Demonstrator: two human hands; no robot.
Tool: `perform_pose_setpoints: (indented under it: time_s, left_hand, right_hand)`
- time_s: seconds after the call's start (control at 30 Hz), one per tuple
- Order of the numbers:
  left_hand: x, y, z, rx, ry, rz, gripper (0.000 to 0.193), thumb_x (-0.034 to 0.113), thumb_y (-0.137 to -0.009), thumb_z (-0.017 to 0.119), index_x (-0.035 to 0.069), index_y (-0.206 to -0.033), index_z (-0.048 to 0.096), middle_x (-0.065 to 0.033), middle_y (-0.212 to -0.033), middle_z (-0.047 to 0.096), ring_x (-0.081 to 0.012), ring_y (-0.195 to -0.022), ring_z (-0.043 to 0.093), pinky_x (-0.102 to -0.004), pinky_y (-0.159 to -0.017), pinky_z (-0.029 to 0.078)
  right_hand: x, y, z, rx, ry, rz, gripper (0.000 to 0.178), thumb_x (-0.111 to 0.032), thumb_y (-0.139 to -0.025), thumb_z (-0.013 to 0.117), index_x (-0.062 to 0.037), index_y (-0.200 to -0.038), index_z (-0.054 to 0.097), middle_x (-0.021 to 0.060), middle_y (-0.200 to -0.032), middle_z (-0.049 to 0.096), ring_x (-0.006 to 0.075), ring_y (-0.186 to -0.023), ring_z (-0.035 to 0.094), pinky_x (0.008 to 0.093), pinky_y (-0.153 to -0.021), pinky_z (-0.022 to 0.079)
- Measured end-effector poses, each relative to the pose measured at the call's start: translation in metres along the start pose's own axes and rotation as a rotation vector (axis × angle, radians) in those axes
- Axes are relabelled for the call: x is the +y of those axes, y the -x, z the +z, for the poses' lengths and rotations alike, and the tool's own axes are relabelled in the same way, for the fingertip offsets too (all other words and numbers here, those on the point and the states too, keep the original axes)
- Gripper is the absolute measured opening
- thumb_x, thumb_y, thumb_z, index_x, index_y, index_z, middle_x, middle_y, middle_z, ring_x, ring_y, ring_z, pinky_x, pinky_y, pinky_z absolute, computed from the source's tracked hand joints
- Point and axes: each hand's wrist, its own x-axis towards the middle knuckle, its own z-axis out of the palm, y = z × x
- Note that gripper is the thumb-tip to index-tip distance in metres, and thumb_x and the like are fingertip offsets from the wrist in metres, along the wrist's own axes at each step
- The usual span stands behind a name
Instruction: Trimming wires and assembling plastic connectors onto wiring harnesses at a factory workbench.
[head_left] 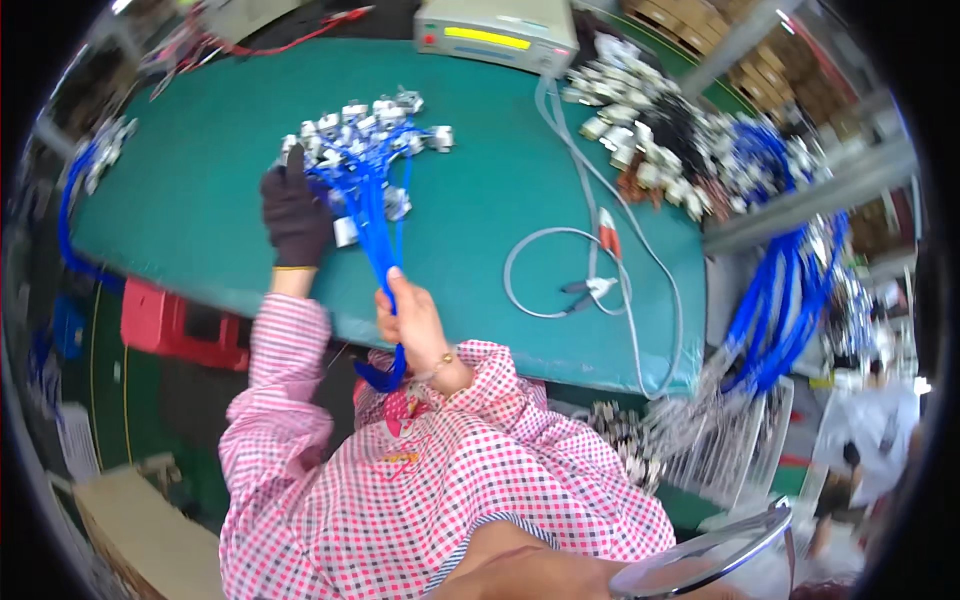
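My right hand (415,325), bare, is closed around a bundle of blue cables (372,220) near the table's front edge. The bundle fans out away from me, and its lower end curls below my fist. White connectors (350,125) cluster at its far end on the green tabletop (480,180). My left hand (297,215), in a dark glove, is at the left side of those connectors, with a finger stretched out beside them. It looks open, though slightly blurred, and its fingertips are partly hidden among the cables.
A tester box (495,35) with a lit yellow display stands at the back. Its grey leads (590,170) loop across the right side to clips. Piled connectors (640,140) and blue cables (785,290) lie at the right. A red stool (165,325) is below the left edge.
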Motion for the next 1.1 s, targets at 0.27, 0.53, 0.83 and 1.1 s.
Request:
perform_pose_setpoints:
  time_s: [0.27, 0.53, 0.83, 1.1]
  left_hand:
    - [0.012, -0.06, 0.056, -0.351, 0.256, 0.238, 0.06, 0.029, -0.086, 0.061, 0.014, -0.139, 0.038, -0.0195, -0.131, 0.045, -0.0373, -0.116, 0.049, -0.0432, -0.094, 0.046]
    - [0.073, 0.023, -0.038, -0.168, 0.092, 0.357, 0.062, 0.025, -0.09, 0.058, 0.003, -0.141, 0.03, -0.0153, -0.121, 0.054, -0.0303, -0.113, 0.052, -0.0392, -0.091, 0.046]
    - [0.122, -0.003, -0.032, -1.047, 1.591, -0.159, 0.032, 0.031, -0.096, 0.045, 0.007, -0.114, 0.057, -0.0098, -0.096, 0.066, -0.0247, -0.085, 0.062, -0.0426, -0.089, 0.045]
    - [0.174, -0.04, 0.008, -1.185, 2.005, -0.236, 0.034, 0.032, -0.098, 0.042, 0.008, -0.114, 0.059, -0.0073, -0.102, 0.067, -0.0226, -0.092, 0.061, -0.0449, -0.097, 0.041]
  right_hand:
    - [0.012, -0.017, 0.006, 0.049, -0.1, -0.161, 0.046, -0.047, -0.1, 0.038, -0.009, -0.073, 0.042, -0.0027, -0.052, 0.035, 0.0062, -0.039, 0.029, 0.0232, -0.037, 0.022]
    - [-0.071, -0.012, -0.021, -0.181, -0.503, -0.027, 0.048, -0.051, -0.095, 0.042, -0.0046, -0.085, 0.05, 0.0041, -0.057, 0.044, 0.0217, -0.05, 0.047, 0.0332, -0.056, 0.044]
    - [-0.061, -0.031, 0.007, -0.123, -0.363, -0.007, 0.049, -0.06, -0.093, 0.044, -0.0131, -0.078, 0.041, -0.0059, -0.051, 0.028, 0.0048, -0.037, 0.022, 0.0236, -0.037, 0.019]
    - [-0.069, -0.016, 0.006, -0.07, -0.36, -0.105, 0.048, -0.057, -0.095, 0.042, -0.0138, -0.074, 0.036, -0.0062, -0.052, 0.026, 0.005, -0.037, 0.02, 0.0228, -0.035, 0.016]
